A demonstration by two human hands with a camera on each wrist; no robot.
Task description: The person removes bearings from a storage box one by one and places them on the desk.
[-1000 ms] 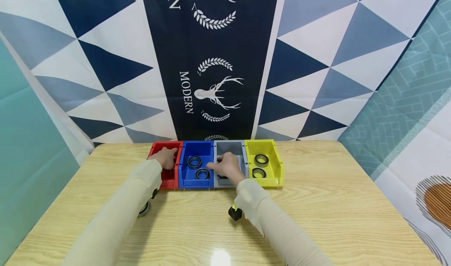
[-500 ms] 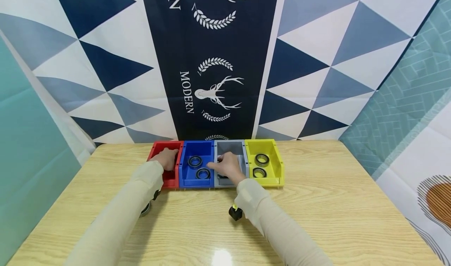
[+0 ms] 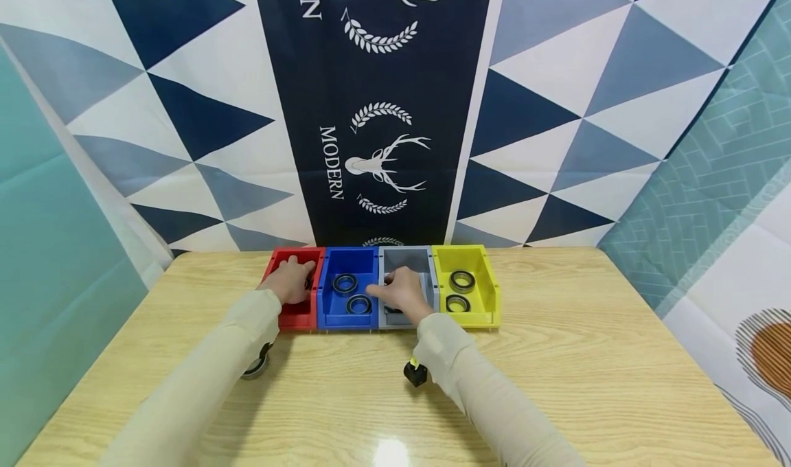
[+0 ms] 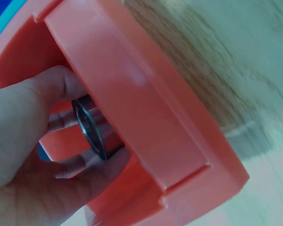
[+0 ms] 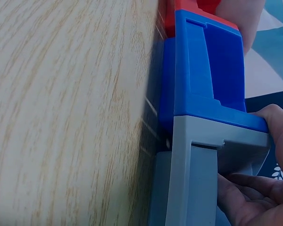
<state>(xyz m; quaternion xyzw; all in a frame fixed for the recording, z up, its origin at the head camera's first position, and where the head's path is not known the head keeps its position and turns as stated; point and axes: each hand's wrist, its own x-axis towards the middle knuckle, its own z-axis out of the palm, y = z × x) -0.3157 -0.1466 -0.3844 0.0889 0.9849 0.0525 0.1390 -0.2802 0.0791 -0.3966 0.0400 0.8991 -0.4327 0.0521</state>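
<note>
My left hand (image 3: 289, 279) reaches into the red bin (image 3: 298, 321) at the left end of the row. In the left wrist view, its thumb and fingers grip a ball bearing (image 4: 100, 128), a dark-edged metal ring, just behind the bin's front lip. My right hand (image 3: 404, 293) is inside the grey bin (image 3: 409, 254). Its thumb stretches over the divider toward the blue bin (image 3: 349, 259). The other fingers are bent down inside, their tips hidden by the bin front in the right wrist view. Under that hand a dark ring edge (image 3: 391, 310) shows.
Two bearings lie in the blue bin, one being the rear bearing (image 3: 345, 283). Two more sit in the yellow bin (image 3: 488, 295) at the right end. Another bearing (image 3: 256, 368) lies on the wooden table (image 3: 346, 398), partly covered by the left sleeve. A patterned cloth hangs behind.
My left hand has shifted slightly within the red bin, its fingers now bent downward with a dark ring showing beside them. My right hand stays in place. The head view has turned a little.
</note>
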